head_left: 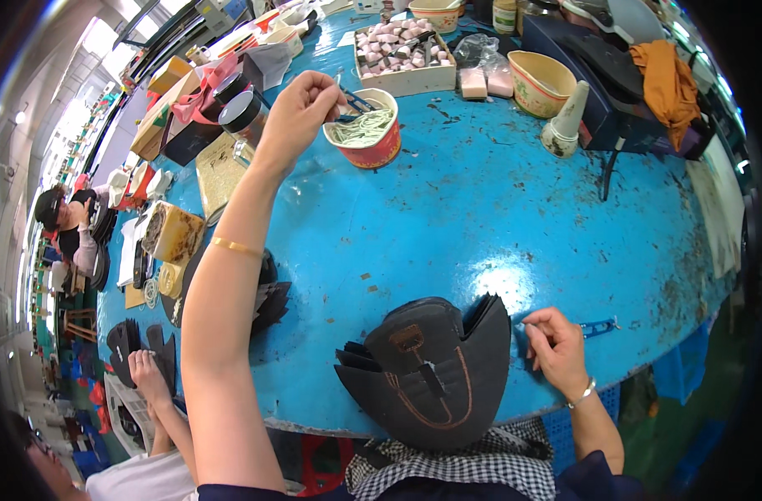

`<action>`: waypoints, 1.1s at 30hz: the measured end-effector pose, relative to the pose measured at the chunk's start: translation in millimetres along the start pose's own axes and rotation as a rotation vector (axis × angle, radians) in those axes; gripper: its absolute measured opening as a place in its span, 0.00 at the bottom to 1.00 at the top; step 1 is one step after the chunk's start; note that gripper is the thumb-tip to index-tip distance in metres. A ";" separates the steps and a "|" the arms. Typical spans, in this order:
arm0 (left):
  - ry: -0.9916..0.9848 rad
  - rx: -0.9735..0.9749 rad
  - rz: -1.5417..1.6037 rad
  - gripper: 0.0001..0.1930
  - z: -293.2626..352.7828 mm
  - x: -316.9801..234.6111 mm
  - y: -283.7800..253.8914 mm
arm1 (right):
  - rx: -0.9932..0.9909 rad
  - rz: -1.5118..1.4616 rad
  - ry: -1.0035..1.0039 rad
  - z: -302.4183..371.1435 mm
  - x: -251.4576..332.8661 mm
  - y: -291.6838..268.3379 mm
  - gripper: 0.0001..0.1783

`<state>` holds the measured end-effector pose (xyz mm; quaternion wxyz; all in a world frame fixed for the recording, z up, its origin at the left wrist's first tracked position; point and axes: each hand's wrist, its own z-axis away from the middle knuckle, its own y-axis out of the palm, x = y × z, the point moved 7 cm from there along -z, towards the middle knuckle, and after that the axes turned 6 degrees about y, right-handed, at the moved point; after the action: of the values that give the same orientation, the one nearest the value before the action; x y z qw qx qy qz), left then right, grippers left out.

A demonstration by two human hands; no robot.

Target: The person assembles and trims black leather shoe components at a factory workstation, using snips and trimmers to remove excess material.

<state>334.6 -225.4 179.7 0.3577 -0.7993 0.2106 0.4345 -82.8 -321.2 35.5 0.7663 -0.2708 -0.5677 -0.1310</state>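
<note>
One left hand (301,115) at one red bowl (371,155) and one right hand (558,351) beside one stack of black shoe uppers (418,367) have fingers (316,88) together, any grip unclear.

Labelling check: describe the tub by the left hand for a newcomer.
On the blue table, find the left hand. The tub is just right of it. Unlike the box of pink blocks behind, it is rounded, red-sided and filled with thin pale strands.
</note>
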 end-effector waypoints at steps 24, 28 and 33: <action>-0.399 0.004 0.191 0.16 239.7 -132.9 96.7 | 0.424 0.003 -1.117 119.5 134.0 108.9 0.10; -0.530 -0.136 0.942 0.32 255.2 -118.8 86.6 | -0.016 0.204 -1.248 121.6 145.6 81.6 0.08; -0.298 -0.067 0.947 0.37 243.7 -132.2 108.9 | 0.500 -0.232 -0.942 111.0 124.8 101.6 0.02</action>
<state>60.9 -109.4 159.8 0.1214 -0.5559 0.4831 0.6655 -79.7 -162.1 149.1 0.4504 -0.0453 -0.8896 0.0599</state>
